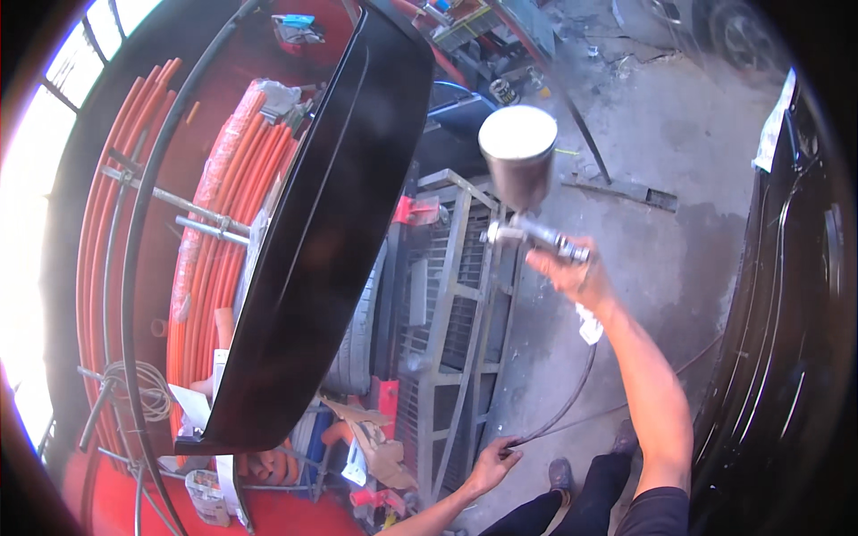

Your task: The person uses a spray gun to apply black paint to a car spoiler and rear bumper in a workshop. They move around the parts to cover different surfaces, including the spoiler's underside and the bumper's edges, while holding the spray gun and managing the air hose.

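My right hand (576, 268) grips a spray gun (523, 232), its metal cup (518, 156) with a white lid pointing upward and its nozzle turned left. A hose (581, 384) hangs below it and runs to my left hand (490, 466), whose fingers are closed on it near the lower middle. Left of the gun a long glossy black panel (335, 196) stands slanted, with a raised line along its surface.
Bundles of orange tubes (223, 232) on a metal rack (138, 223) fill the left. Grey metal frames (460, 286) lean behind the hose. A dark glossy car body (778, 339) lines the right. A metal stand (626, 192) rests on the concrete floor (679, 134).
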`<state>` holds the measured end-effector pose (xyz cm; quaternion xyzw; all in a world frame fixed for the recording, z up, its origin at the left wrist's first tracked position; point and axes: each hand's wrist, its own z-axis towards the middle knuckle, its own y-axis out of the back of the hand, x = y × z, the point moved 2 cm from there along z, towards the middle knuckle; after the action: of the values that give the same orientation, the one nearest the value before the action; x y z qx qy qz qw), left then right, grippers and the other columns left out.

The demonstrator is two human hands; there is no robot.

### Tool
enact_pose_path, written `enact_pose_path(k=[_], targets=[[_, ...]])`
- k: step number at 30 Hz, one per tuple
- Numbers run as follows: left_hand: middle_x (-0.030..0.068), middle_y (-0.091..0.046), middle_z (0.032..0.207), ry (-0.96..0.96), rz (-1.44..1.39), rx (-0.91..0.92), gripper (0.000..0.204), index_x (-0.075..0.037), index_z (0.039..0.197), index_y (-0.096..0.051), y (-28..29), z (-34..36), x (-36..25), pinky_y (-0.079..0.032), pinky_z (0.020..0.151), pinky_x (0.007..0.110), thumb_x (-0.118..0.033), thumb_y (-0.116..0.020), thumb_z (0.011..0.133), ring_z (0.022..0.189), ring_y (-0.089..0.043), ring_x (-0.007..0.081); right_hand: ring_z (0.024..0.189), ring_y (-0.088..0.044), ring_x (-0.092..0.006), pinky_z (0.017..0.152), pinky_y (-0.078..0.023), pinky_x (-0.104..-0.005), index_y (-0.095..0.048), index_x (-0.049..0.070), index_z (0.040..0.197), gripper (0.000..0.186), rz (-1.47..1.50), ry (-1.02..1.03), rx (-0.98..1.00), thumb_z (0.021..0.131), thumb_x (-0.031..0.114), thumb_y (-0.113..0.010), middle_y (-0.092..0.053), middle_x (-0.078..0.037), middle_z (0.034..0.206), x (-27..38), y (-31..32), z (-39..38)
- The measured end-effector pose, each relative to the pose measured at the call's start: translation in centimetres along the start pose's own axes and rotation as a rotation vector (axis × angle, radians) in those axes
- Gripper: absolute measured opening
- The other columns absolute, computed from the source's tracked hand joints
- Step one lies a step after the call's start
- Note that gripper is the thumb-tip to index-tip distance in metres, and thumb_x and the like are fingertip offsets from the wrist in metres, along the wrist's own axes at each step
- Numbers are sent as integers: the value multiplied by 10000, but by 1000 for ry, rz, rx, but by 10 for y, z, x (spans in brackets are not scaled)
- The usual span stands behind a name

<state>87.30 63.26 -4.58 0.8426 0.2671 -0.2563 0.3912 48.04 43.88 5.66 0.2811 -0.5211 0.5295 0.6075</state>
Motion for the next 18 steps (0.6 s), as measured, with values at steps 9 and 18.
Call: enact_pose_path(k=[9, 18], targets=[[213, -523, 1492, -201, -167, 31, 691, -6, 1572, -402, -7, 31, -124, -555, 1015, 418, -180, -732, 991, 1207, -662, 283, 479, -549, -78, 439, -402, -285, -741, 41, 855, 427, -9, 19, -397, 955, 455, -767, -652, 1, 686, 29, 71, 153], [228, -491, 1528, -157, -156, -39, 703, 18, 1569, -380, -2, 44, -92, -560, 1017, 425, -141, -728, 980, 1224, -650, 296, 538, -555, -104, 511, -427, -327, -748, 14, 935, 343, -72, 102, -474, 991, 352, -735, -663, -22, 680, 57, 53, 117]])
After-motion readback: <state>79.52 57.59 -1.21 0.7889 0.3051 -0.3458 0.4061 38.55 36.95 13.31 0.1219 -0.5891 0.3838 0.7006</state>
